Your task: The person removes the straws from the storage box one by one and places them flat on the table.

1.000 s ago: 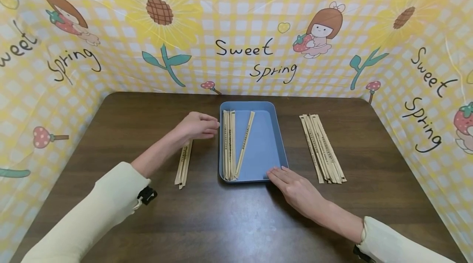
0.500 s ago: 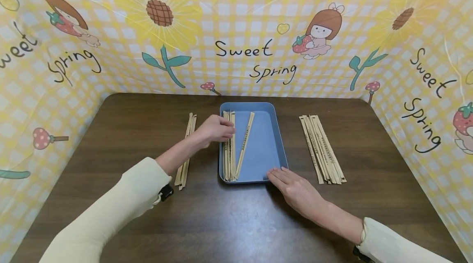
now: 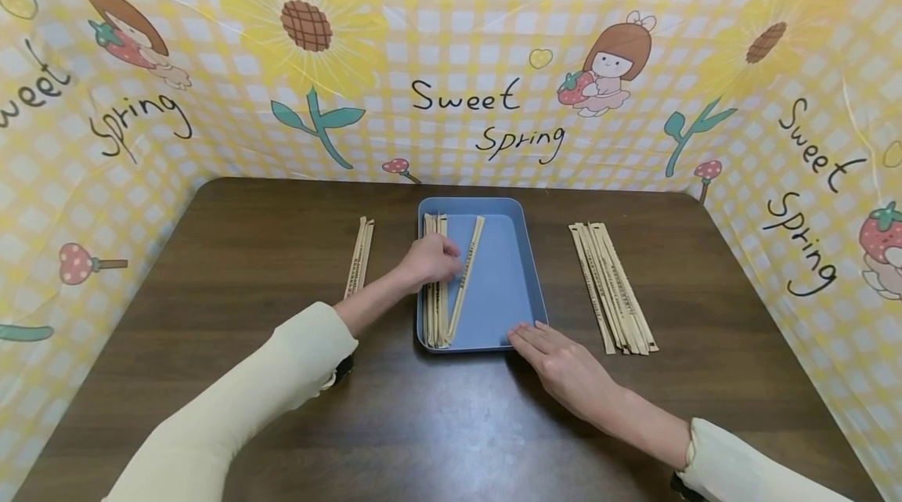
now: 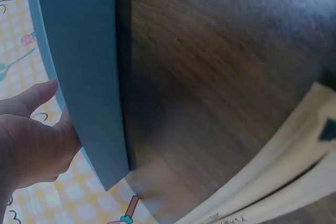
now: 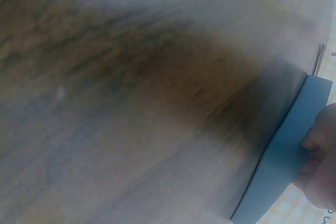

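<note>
A blue tray (image 3: 499, 314) holds a bundle of slim, printed, paper-wrapped sticks (image 3: 433, 322) along its left wall, plus one slanting paper-wrapped stick (image 3: 468, 259). Above these, my left hand (image 3: 431, 258) reaches in over the left wall, fingertips close to the slanting stick. Whether they touch it is hard to tell. In the left wrist view, thumb and forefinger stand apart beyond the tray wall (image 4: 86, 77), which hides the other fingertips. My right hand (image 3: 564, 361) holds the tray's near right corner, fingers over the rim, and a digit lies against the outer wall (image 5: 286, 150).
On the brown table (image 3: 282, 424), a few more paper-wrapped sticks (image 3: 361, 251) lie left of the tray, partly behind my left arm. A larger loose bundle of sticks (image 3: 613, 290) lies to its right. Yellow checked cloth (image 3: 451, 32) surrounds the table's back and sides.
My left hand has moved right, from outside the tray's left wall to above the sticks, and slightly nearer me. My right hand and the sticks have stayed in place.
</note>
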Motion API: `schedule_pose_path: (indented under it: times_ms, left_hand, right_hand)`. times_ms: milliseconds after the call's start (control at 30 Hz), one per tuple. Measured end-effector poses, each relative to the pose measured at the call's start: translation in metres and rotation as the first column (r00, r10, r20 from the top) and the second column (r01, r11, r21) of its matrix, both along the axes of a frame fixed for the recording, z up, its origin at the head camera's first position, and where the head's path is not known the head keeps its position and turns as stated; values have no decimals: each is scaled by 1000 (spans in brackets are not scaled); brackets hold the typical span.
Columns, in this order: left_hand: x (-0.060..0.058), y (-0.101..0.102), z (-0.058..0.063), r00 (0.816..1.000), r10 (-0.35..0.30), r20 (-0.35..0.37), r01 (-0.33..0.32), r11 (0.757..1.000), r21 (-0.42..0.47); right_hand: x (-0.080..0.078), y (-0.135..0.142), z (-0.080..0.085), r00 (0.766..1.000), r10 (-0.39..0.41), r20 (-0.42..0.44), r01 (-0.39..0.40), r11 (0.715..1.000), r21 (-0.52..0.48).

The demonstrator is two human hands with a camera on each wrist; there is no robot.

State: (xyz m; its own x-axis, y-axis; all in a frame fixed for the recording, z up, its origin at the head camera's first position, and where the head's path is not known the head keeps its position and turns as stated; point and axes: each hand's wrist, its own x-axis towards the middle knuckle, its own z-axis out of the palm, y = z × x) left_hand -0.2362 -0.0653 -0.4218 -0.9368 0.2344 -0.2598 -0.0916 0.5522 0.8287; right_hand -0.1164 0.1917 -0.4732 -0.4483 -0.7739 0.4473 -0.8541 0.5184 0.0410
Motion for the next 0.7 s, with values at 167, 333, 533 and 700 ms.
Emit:
schedule_pose_path:
  times_ms: [167,333,533,700]
  left_hand:
    - [-2,6,-6,997,-29,-65,23,996,-86]
    - [-4,12,-9,994,-48,-94,34,989,-145]
    - [-8,17,-15,991,-52,-124,31,986,-166]
    - [-10,22,-18,972,-110,-209,67,978,-200]
  right_hand:
    - [0,0,1,1000,2,9,-2,1000,2]
    - [1,0,0,1000,0,10,0,1000,4]
    - [0,0,-1,1000,-2,4,2,1000,1]
    - [0,1,-2,1000,-6,3,6,1000,4]
